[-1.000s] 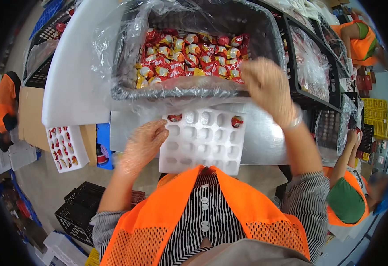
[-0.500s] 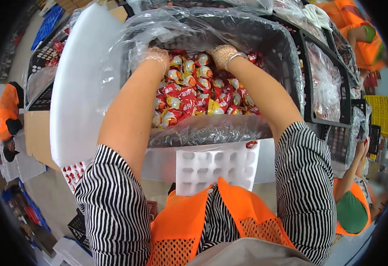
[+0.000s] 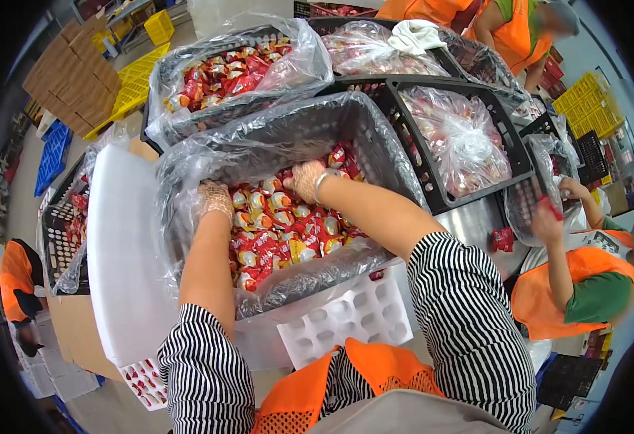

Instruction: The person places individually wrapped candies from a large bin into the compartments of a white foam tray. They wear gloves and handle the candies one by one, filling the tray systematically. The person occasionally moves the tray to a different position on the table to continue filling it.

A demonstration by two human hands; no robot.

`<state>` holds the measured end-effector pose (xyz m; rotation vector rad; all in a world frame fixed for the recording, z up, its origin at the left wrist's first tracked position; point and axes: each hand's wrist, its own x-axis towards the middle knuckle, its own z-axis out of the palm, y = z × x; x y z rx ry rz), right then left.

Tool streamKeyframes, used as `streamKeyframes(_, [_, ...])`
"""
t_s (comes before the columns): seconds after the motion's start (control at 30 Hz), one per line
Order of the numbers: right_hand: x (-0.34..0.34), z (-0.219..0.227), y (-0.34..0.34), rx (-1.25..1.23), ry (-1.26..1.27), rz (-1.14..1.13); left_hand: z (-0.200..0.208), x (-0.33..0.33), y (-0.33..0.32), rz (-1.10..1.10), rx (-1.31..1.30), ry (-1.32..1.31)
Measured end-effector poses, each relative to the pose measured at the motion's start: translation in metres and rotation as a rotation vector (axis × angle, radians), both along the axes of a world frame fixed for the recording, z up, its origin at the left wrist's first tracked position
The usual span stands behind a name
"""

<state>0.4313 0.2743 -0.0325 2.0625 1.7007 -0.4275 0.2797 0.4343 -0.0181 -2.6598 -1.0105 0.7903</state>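
Both my hands reach into a dark crate lined with clear plastic. Small red-and-gold wrapped packets with pale round parts fill its bottom. My left hand is down at the crate's left side, against the liner and the packets; its fingers are hidden. Toward the far side, my right hand, with a bracelet at the wrist, has its fingers curled down among the packets. Whatever it grips is covered by the hand. A white tray with rows of shallow hollows lies below the crate's near edge.
A tall white foam sheet stands left of the crate. Behind is another lined crate of packets; on the right, a black crate holds a tied clear bag. A co-worker in an orange vest handles something red at right.
The view has shifted, so the crate now sits lower and more to the left, with more crates showing behind it. Both hands stay inside the crate, among the packets.
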Motion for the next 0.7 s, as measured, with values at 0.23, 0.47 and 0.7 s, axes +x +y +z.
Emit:
streamKeyframes(0.23, [0.02, 0.015, 0.0, 0.044, 0.522, -0.028, -0.067, -0.006, 0.034, 0.081, 0.056, -0.161])
streamKeyframes(0.47, [0.013, 0.118, -0.061, 0.191, 1.288, -0.54, -0.013, 0.004, 0.001, 0.297, -0.179, -0.187])
streamKeyframes(0.7, [-0.036, 0.155, -0.146, 0.627, 1.635, -0.667, -0.007, -0.012, 0.016, -0.206, -0.109, -0.023])
